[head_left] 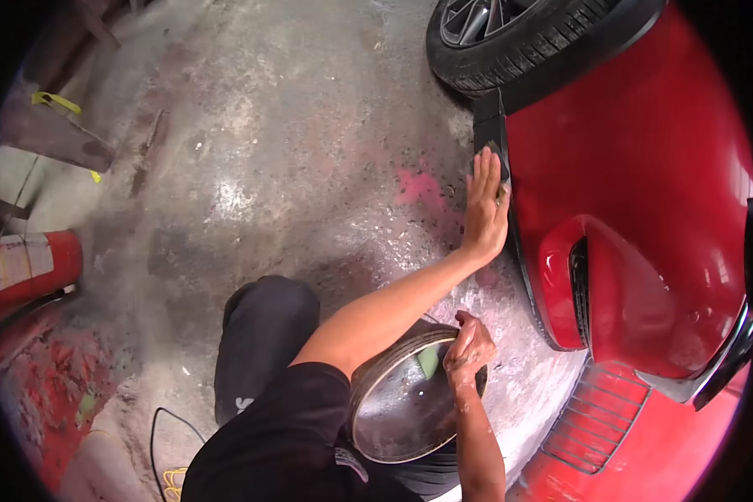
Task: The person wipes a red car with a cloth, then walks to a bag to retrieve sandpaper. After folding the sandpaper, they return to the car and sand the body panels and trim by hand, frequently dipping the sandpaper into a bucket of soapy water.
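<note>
My left hand (pixel 486 209) lies with its fingers stretched flat along the black lower trim (pixel 523 272) of a red car (pixel 619 142). A thin grey-green piece shows at its fingertips and beside the thumb, pressed between hand and trim. My right hand (pixel 470 350) is wet, with bent fingers, over the right rim of a round black bucket (pixel 361 393). What its fingers hold, if anything, is hidden. Inside the bucket there is water, and a light green piece (pixel 427 362) sits near the upper side.
A car wheel (pixel 510 50) stands at the top. To the far left lies a red cylinder (pixel 29 263) near a dark beam (pixel 54 138). A wire rack (pixel 598 414) is at the lower right. My bent knee (pixel 272 318) is left of the bucket, above a black cable (pixel 155 435).
</note>
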Demonstrator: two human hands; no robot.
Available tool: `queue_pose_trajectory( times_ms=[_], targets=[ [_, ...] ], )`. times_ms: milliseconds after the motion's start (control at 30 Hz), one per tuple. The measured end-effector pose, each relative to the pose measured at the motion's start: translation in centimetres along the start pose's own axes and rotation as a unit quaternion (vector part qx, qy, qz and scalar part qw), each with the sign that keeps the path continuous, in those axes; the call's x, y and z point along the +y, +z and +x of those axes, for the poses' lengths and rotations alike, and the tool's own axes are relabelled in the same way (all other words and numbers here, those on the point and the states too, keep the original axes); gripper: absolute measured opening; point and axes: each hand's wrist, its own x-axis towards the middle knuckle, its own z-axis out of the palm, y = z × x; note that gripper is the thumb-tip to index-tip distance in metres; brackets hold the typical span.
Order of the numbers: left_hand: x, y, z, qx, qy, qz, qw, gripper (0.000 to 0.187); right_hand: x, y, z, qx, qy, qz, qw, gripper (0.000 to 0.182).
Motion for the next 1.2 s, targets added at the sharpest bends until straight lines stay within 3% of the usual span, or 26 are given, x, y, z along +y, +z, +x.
queue_pose_trajectory(
  times_ms=[133, 167, 267, 500, 633, 733, 767, 833, 900, 967, 1033, 1100, 1200],
  targets=[
    [-2.0, -1.9, 10.7, 0.026, 0.032, -0.03, 0.999, 0.053, -0.4, 0.0, 0.6, -0.011, 0.021, 0.0, 1.0, 0.041],
    [-1.1, -3.2, 10.8, -0.015, 0.012, -0.034, 0.999, 0.054, -0.7, -0.2, 0.4, -0.005, 0.021, -0.002, 1.0, 0.042],
    [-1.3, -2.7, 6.3, -0.027, 0.017, -0.076, 0.997, 0.057, -0.5, 0.4, 0.7, 0.006, 0.016, 0.001, 1.0, 0.049],
    [-0.9, -3.1, 10.2, -0.047, -0.002, -0.048, 0.998, 0.055, -0.9, 0.2, 0.9, -0.011, 0.02, -0.004, 1.0, 0.052],
    [-2.1, -1.7, 10.2, 0.011, 0.021, -0.054, 0.998, 0.053, -0.6, 0.4, 1.0, -0.015, 0.031, -0.006, 0.999, 0.053],
    [-2.1, -1.4, 12.6, 0.043, -0.071, -0.105, 0.991, 0.054, -0.4, 0.2, 0.6, -0.005, 0.024, -0.004, 1.0, 0.052],
    [-2.0, -0.9, 10.9, 0.033, -0.081, -0.105, 0.991, 0.054, 0.2, 0.3, 0.6, -0.002, 0.008, -0.009, 1.0, 0.052],
    [-1.1, 0.3, 6.5, 0.12, -0.138, -0.159, 0.97, 0.059, -0.5, -0.1, 1.0, -0.015, 0.035, -0.007, 0.999, 0.051],
    [0.7, 1.6, -1.5, 0.119, -0.193, -0.189, 0.956, 0.062, -0.8, -0.1, 0.7, -0.018, 0.025, 0.004, 1.0, 0.052],
    [1.5, 0.4, -4.2, 0.056, -0.258, -0.214, 0.94, 0.065, 0.1, 0.0, 0.3, -0.038, 0.038, 0.004, 0.999, 0.044],
    [-0.2, -0.2, 0.5, 0.079, -0.327, -0.246, 0.909, 0.054, 0.3, -0.2, 0.3, -0.037, 0.051, 0.005, 0.998, 0.045],
    [-3.9, -0.8, 5.9, 0.101, -0.311, -0.396, 0.858, 0.051, 0.3, 0.1, 0.4, -0.006, 0.011, -0.011, 1.0, 0.045],
    [-0.9, 0.6, 0.0, 0.138, -0.333, -0.276, 0.891, 0.053, 0.0, 0.4, 0.9, 0.004, 0.013, -0.002, 1.0, 0.043]
  ],
)
